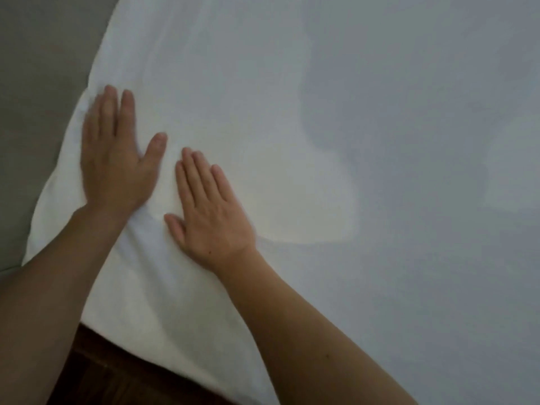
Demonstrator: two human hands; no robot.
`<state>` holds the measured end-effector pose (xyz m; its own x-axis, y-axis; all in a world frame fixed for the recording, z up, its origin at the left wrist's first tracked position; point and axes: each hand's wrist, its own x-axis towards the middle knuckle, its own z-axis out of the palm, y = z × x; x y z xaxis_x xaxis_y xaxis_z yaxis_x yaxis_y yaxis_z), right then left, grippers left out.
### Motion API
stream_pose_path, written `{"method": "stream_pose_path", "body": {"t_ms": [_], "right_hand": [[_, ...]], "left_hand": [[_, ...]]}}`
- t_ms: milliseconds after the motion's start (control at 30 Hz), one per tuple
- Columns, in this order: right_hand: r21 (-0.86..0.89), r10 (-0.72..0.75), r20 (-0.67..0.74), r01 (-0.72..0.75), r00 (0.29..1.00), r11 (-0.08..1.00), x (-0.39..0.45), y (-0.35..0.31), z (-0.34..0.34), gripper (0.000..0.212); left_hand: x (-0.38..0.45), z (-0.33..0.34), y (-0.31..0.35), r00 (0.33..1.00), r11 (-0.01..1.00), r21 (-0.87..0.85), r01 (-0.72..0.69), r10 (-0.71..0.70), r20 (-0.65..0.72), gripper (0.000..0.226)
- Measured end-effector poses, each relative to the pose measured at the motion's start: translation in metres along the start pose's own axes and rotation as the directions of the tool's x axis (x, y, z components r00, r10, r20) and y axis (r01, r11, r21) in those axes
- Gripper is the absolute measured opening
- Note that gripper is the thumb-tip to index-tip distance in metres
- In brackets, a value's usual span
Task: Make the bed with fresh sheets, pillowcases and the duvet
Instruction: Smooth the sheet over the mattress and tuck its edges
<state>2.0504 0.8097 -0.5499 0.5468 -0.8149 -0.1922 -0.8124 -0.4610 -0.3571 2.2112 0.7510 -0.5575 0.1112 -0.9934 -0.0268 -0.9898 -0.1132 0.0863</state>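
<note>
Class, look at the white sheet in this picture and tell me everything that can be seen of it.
The white sheet is plain, matt cloth, spread nearly flat over the bed and filling most of the view. Its corner near the grey wall bulges softly, with faint creases. The near edge hangs over dark wood. A warm patch of light falls beside the hands. The left hand and right hand lie palm down on it, fingers straight, near that corner.

The bed [380, 258] fills most of the shot, covered in a plain white sheet [263, 97] that looks pretty smooth. Both hands, left [117, 168] and right [213, 220], lie flat on it near the corner, just beside each other.
</note>
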Motion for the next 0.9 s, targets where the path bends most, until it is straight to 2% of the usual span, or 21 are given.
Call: {"method": "stream_pose_path", "body": {"t_ms": [100, 200, 300, 367, 433, 467, 533, 600, 667, 733, 800, 900], "right_hand": [[-0.024, -0.075, 0.062, 0.077, 0.995, 0.997, -0.012, -0.044, 0.019, 0.077], [-0.059, -0.097, 0.093, 0.103, 0.991, 0.993, -0.022, -0.056, 0.023, 0.078], [0.043, -0.165, 0.141, 0.16, 0.976, 0.986, -0.027, -0.05, 0.0, 0.079], [0.151, -0.154, 0.08, 0.14, 0.985, 0.979, -0.044, -0.03, -0.023, 0.074], [0.218, -0.034, -0.124, 0.061, 0.992, 0.974, -0.075, 0.003, -0.043, 0.066], [0.224, 0.048, -0.222, 0.003, 0.974, 0.975, -0.095, 0.024, -0.049, 0.063], [0.169, 0.199, -0.302, -0.153, 0.933, 0.974, -0.136, 0.073, -0.054, 0.059], [0.089, 0.319, -0.284, -0.306, 0.904, 0.948, -0.179, 0.119, -0.054, 0.058], [0.032, 0.408, -0.24, -0.413, 0.881, 0.91, -0.223, 0.147, -0.044, 0.059], [-0.002, 0.4, -0.191, -0.408, 0.896, 0.913, -0.273, 0.152, -0.02, 0.06], [-0.035, 0.307, -0.152, -0.316, 0.939, 0.948, -0.328, 0.136, 0.014, 0.059], [-0.062, 0.219, -0.177, -0.232, 0.96, 0.971, -0.399, 0.098, 0.059, 0.057]], "left_hand": [[-0.016, -0.002, -0.016, 1.0, 1.0, -0.022, 0.02, -0.02, 0.005, 0.069], [-0.027, -0.004, -0.021, 1.0, 0.999, -0.023, 0.022, -0.022, 0.009, 0.069], [-0.029, -0.009, -0.016, 0.995, 0.995, -0.05, 0.085, -0.082, 0.063, 0.071], [-0.035, -0.018, -0.001, 0.98, 0.979, -0.097, 0.177, -0.166, 0.108, 0.071], [-0.049, -0.03, 0.032, 0.978, 0.97, -0.133, 0.201, -0.193, 0.074, 0.069], [-0.062, -0.036, 0.057, 0.986, 0.976, -0.143, 0.167, -0.163, 0.04, 0.068], [-0.094, -0.042, 0.115, 1.0, 0.982, -0.187, 0.016, -0.017, -0.005, 0.063], [-0.134, -0.037, 0.175, 0.988, 0.959, -0.24, -0.152, 0.154, -0.011, 0.06], [-0.179, -0.025, 0.225, 0.964, 0.929, -0.278, -0.246, 0.264, 0.028, 0.058], [-0.233, -0.007, 0.255, 0.938, 0.91, -0.292, -0.293, 0.333, 0.096, 0.057], [-0.292, 0.011, 0.265, 0.912, 0.914, -0.232, -0.333, 0.375, 0.167, 0.058], [-0.363, 0.026, 0.266, 0.893, 0.916, -0.148, -0.374, 0.398, 0.208, 0.056]]}}
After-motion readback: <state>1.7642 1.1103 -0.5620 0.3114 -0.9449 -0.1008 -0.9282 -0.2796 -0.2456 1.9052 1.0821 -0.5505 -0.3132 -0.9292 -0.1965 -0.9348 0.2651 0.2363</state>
